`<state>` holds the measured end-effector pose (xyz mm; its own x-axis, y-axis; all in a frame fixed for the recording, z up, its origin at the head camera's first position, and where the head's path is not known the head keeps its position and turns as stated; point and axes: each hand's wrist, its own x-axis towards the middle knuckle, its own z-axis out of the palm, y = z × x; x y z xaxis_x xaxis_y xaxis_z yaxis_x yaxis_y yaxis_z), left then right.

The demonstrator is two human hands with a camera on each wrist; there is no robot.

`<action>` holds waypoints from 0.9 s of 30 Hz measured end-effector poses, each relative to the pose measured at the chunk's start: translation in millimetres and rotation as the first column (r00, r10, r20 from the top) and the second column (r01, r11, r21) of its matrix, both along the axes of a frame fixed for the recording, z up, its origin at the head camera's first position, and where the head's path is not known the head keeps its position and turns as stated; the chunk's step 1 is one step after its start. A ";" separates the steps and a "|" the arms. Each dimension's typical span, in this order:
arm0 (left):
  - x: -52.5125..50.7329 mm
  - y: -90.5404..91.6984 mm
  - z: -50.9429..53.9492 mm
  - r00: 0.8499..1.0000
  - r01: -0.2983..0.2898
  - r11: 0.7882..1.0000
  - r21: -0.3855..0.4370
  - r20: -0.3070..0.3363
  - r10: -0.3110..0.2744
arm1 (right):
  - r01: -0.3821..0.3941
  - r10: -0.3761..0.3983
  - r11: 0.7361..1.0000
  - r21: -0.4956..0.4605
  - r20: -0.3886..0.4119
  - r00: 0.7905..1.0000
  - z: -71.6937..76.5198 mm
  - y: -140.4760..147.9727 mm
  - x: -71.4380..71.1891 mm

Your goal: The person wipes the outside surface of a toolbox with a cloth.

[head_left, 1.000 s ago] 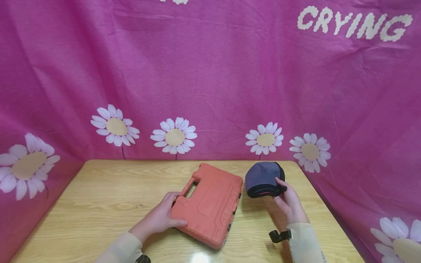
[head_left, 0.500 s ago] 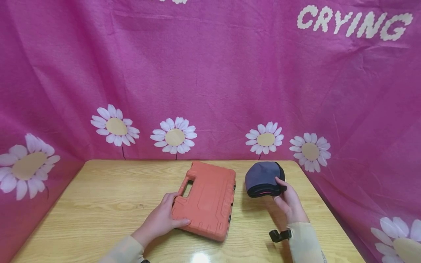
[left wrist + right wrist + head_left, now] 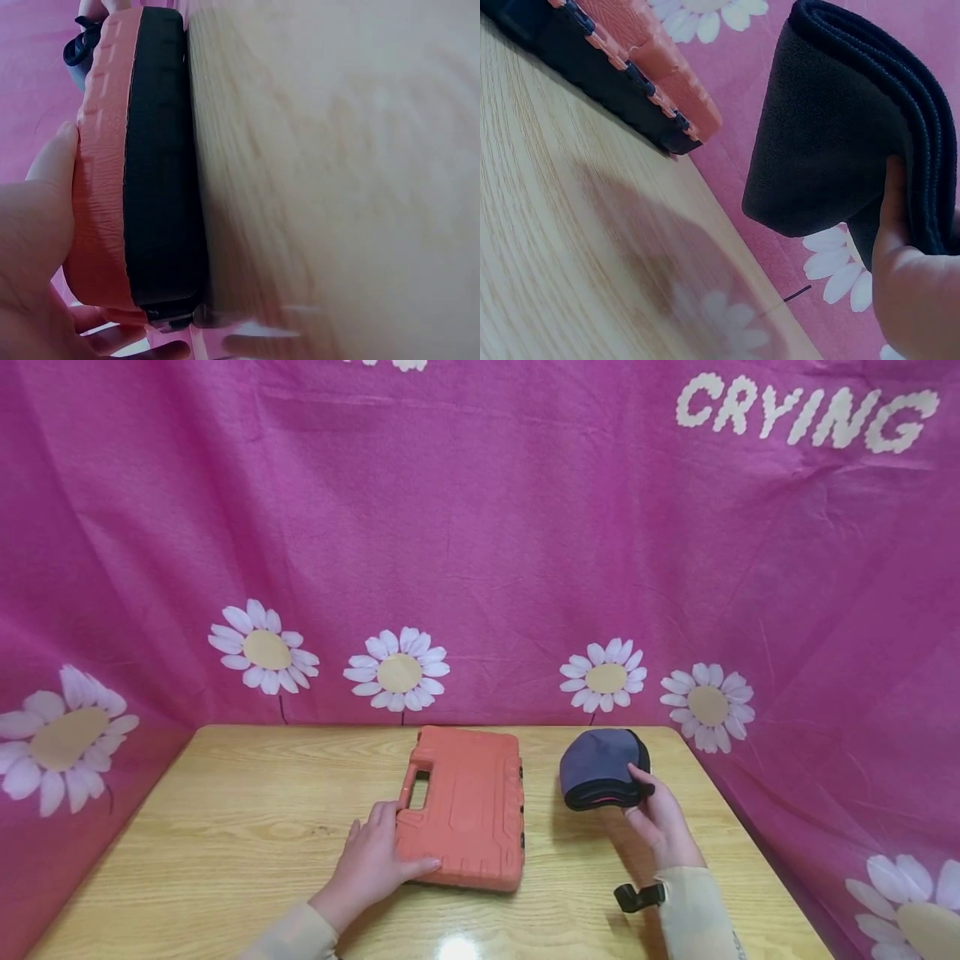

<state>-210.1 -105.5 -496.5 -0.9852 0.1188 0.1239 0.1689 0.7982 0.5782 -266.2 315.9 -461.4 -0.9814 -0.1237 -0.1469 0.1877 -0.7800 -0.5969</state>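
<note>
Head view: orange case point(image 3: 465, 806) (left hand point(image 3: 371, 857) gripping) turned straighter.

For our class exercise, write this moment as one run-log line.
left hand: touches orange case on table | right hand: holds folded fabric item aloft

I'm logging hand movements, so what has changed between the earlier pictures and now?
The case has turned counterclockwise in the head view: its far end swung left, so it lies nearly square with the table. The left hand touches it throughout. Unchanged: the right hand holds the folded fabric in the same spot. Nothing was newly gripped or released.
</note>
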 end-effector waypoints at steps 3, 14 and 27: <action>3.0 1.6 2.3 1.000 -0.011 1.000 -0.019 -0.014 0.010 | -0.005 0.005 1.000 0.003 -0.009 1.000 0.2 -0.4 0.1; 9.1 9.5 4.7 0.998 -0.025 0.999 -0.040 -0.058 0.022 | 0.006 -0.006 1.000 -0.007 0.032 0.999 1.7 -1.5 -0.2; 13.0 15.5 4.4 0.996 -0.027 0.999 -0.027 -0.091 0.024 | 0.016 -0.016 1.000 -0.001 0.065 0.998 1.8 -1.3 0.6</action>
<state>-197.1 -90.0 -492.1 -0.9728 0.0982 0.2100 0.1989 0.8187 0.5387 -265.6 314.6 -459.5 -0.9717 -0.1084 -0.2099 0.2134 -0.7841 -0.5827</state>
